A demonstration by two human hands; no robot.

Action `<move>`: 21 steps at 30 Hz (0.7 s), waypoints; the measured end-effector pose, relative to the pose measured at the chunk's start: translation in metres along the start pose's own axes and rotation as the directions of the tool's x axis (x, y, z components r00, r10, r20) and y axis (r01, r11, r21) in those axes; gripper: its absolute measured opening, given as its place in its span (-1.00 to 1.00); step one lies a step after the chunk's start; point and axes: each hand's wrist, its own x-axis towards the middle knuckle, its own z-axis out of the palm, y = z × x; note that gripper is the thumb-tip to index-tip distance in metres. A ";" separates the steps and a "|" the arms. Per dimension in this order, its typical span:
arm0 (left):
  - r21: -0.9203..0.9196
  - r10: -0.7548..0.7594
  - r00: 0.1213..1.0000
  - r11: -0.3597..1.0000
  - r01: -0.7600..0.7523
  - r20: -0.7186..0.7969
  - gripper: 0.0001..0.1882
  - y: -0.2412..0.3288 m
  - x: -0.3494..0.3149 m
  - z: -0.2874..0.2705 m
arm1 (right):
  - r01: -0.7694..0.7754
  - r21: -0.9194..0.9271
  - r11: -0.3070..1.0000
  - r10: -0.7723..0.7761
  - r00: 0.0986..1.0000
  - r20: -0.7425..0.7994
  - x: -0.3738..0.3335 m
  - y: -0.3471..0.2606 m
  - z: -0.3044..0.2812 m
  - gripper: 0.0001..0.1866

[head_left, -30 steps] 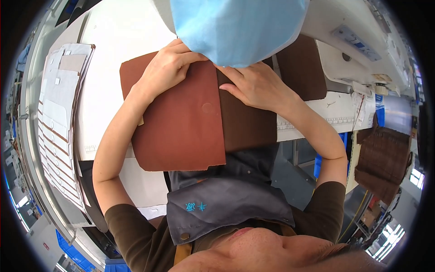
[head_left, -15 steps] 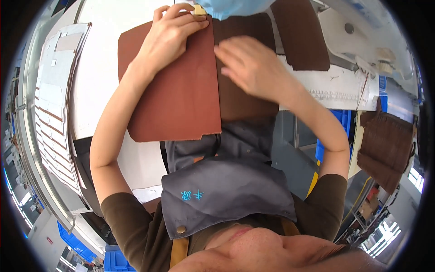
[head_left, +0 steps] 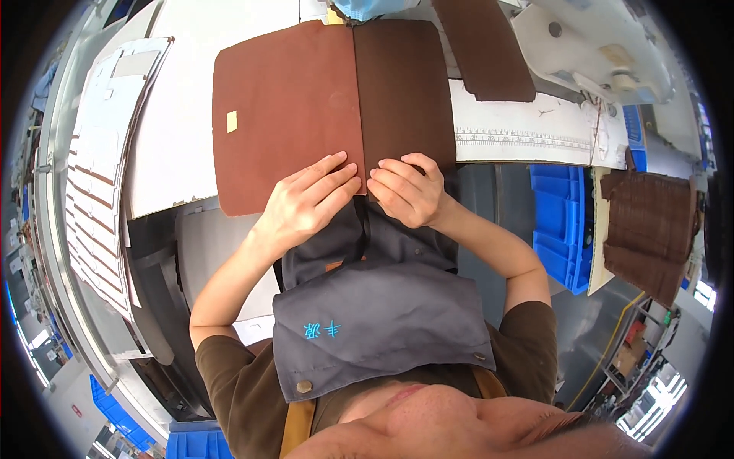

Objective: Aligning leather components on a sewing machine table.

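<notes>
Currently I see left hand [head_left: 306, 200] on leather-like reddish-brown sheet [head_left: 283, 107], right hand [head_left: 413, 193] on flat dark-brown sheet [head_left: 401, 92], overhanging white tabletop [head_left: 180, 130], likely to align 2 edges; can't tell if pinching.

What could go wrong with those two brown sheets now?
The left hand and right hand rest beside the line where the reddish-brown sheet meets the dark brown sheet. If one hand pushed harder, that line might go crooked. The reddish-brown sheet also pokes past the front edge of the white table, so a bump there could shift or bend it.
</notes>
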 end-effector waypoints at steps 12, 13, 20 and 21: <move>0.036 0.046 0.999 0.998 -0.046 -0.010 -0.81 -0.001 0.003 0.001 | 0.066 0.079 0.995 -0.066 0.998 -0.007 0.006 0.007 -0.005 -0.91; 0.036 0.047 0.999 0.998 -0.046 -0.014 -0.81 -0.001 0.004 0.002 | 0.058 0.085 0.995 -0.059 0.998 0.007 0.005 0.007 -0.006 -0.90; -0.116 0.081 0.993 0.991 -0.072 0.081 -0.87 -0.021 0.028 -0.015 | 0.122 0.128 0.984 -0.133 0.988 0.077 0.020 0.014 -0.016 -0.89; -0.165 0.015 0.994 0.986 0.003 0.112 -0.86 -0.035 0.038 -0.015 | 0.128 0.148 0.981 -0.144 0.984 0.102 0.022 0.015 -0.017 -0.88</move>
